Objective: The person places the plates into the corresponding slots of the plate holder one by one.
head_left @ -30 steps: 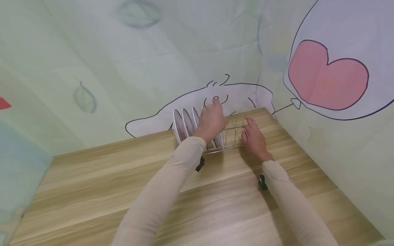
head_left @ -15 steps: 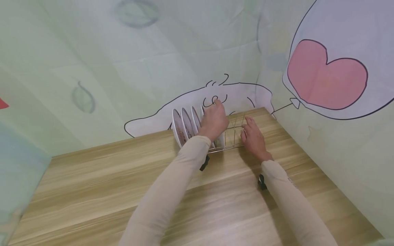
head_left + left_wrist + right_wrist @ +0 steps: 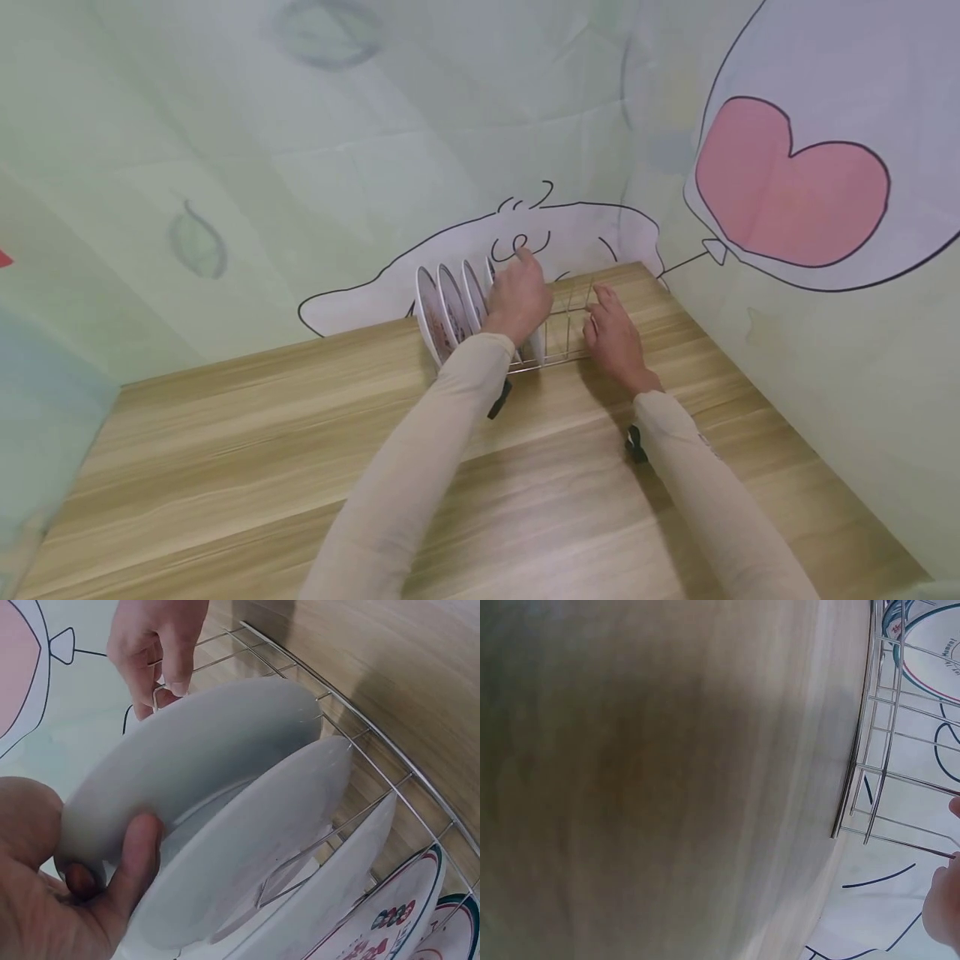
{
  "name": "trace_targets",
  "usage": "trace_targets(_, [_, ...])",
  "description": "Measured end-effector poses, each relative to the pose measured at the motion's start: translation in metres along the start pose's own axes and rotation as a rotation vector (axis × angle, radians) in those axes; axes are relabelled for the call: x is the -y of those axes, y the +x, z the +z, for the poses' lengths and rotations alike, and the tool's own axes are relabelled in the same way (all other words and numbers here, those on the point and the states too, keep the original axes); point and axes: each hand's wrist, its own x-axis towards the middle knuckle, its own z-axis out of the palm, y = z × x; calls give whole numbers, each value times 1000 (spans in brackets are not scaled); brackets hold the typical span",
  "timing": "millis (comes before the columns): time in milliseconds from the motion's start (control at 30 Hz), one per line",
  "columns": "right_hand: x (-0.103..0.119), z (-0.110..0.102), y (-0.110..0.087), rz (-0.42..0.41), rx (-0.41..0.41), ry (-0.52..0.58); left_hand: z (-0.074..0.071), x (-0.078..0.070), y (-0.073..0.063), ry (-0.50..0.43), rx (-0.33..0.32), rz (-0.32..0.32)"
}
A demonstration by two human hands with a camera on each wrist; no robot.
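A metal wire dish rack (image 3: 557, 360) stands at the back of the wooden table, with several white plates (image 3: 432, 312) upright in its left part. My left hand (image 3: 520, 296) grips the rim of the rightmost plate (image 3: 225, 735), the thumb on one face and fingers behind it. That plate sits between the rack's wires, its lower edge at the rack base. My right hand (image 3: 615, 337) pinches an upright wire at the rack's right end, as the left wrist view shows. Some plates bear a coloured rim and red print. In the head view my left hand hides part of the plates.
The wooden table (image 3: 247, 450) reaches back to a printed cloth wall (image 3: 420, 175) close behind the rack. Another cloth wall (image 3: 817, 358) runs along the table's right edge.
My left hand has shifted very slightly at the plate, its forearm drifting a little right. My right hand keeps its hold on the rack. The head view has turned slightly.
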Motion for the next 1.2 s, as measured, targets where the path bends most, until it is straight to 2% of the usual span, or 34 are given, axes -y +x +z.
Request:
trace_targets(133, [1,0,0,-5,-3,0,2,0,1,43,0,15])
trace_targets(333, [3,-1,0,2,8,-6,2,-2,2,122,-34,54])
trace_targets(867, [0,1,-1,-21,-25,7,-7,-5,0,227,27,52])
trace_targets(1100, [0,1,-1,-17,-14,5,-6,-8,0,307,12,99])
trace_targets(1200, [0,1,-1,-18,-14,9,-6,-8,0,291,16,97])
